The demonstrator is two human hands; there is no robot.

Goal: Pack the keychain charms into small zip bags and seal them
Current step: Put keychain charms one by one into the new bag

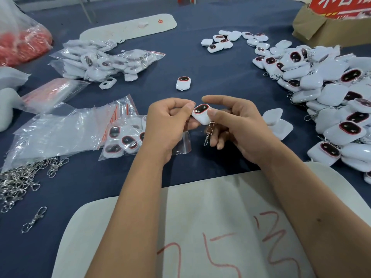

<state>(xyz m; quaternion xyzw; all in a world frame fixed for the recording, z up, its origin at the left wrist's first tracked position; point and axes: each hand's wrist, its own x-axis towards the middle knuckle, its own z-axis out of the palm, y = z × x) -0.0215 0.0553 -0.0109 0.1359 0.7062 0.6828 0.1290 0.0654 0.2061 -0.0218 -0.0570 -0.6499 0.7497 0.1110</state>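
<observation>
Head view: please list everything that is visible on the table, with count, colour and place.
held charm: one, white with dark oval, between both hands, clasp hanging
zip bag: one, clear, under left hand
loose charms: many, white, right pile
lone charm: one, white, centre
bagged charms: several, left of hands
metal clasps: many, silver, lower left
cardboard box: one, brown, top right
left hand: holds charm and bag
right hand: pinches charm

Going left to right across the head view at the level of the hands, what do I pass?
Zip bags → left hand → held charm → right hand → loose charm pile.
</observation>
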